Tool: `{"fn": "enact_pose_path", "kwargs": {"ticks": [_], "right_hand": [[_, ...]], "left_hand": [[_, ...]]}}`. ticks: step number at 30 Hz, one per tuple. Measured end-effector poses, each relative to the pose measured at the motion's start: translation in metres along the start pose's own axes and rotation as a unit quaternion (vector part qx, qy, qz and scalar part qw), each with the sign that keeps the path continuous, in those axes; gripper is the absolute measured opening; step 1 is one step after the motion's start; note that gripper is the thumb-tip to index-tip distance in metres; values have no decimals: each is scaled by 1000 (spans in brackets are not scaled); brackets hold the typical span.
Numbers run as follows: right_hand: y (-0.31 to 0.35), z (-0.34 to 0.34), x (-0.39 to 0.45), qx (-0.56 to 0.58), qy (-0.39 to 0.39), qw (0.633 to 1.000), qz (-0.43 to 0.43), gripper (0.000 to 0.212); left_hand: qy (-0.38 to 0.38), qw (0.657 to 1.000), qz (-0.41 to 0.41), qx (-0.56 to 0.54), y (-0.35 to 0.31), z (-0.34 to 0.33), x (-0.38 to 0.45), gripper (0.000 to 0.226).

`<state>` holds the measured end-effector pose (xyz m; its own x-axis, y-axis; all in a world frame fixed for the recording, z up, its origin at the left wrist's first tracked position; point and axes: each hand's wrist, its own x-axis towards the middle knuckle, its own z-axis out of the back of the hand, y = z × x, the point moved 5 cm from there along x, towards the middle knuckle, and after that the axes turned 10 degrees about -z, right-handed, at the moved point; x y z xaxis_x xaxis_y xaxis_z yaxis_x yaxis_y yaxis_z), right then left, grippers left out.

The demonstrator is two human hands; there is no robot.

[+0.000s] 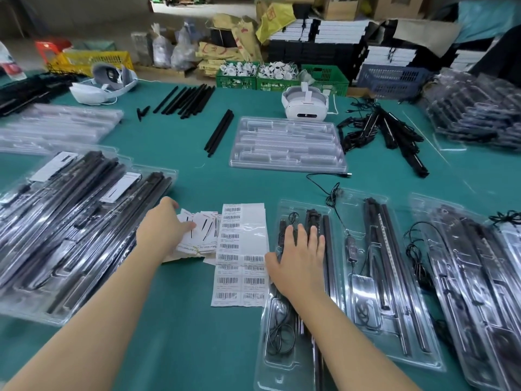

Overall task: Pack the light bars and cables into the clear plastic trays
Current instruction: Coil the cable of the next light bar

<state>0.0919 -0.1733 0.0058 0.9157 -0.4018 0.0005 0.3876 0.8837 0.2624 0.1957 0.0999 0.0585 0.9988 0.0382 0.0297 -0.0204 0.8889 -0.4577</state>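
- The right hand [300,256] lies flat, fingers straight and spread, on the black light bars [317,221] in a clear plastic tray [284,348].
- The left hand [166,230] reaches the small white paper cards [201,232], fingers on the pile; its grip is hidden.
- Between both hands lies a white barcode label sheet [242,255] on the green table [180,334].

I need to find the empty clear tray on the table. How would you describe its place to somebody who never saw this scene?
Start from the white headset at the far middle of the green table. The empty clear tray lies flat directly in front of it, with loose black bars on its left and a tangle of black cables on its right. Unlike the other trays, it holds nothing.
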Motion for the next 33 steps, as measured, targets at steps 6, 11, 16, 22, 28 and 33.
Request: {"fn": "enact_pose_path", "kwargs": {"ticks": [6, 11, 16, 22, 28, 33], "right_hand": [[0, -1, 0, -8, 3, 1000, 2, 83], [0, -2, 0, -16, 1, 1000, 3, 81], [-1, -2, 1, 6, 7, 1000, 1, 82], [-2, -1, 1, 31, 1, 1000, 0, 80], [-1, 1, 0, 51, -7, 999, 2, 80], [0, 3, -1, 54, -10, 998, 0, 83]], "left_hand": [[-85, 986, -61, -133, -22, 23, 0, 16], [-1, 978, -91, -189, -72, 4, -5, 17], [107, 979, -113, -130, -126, -39, -8, 21], [146, 980, -90, -106, -150, -66, -4, 26], [145, 979, -80, -116, -158, -79, 1, 21], [154, 963, -33, -219, -152, -87, 2, 16]]}}
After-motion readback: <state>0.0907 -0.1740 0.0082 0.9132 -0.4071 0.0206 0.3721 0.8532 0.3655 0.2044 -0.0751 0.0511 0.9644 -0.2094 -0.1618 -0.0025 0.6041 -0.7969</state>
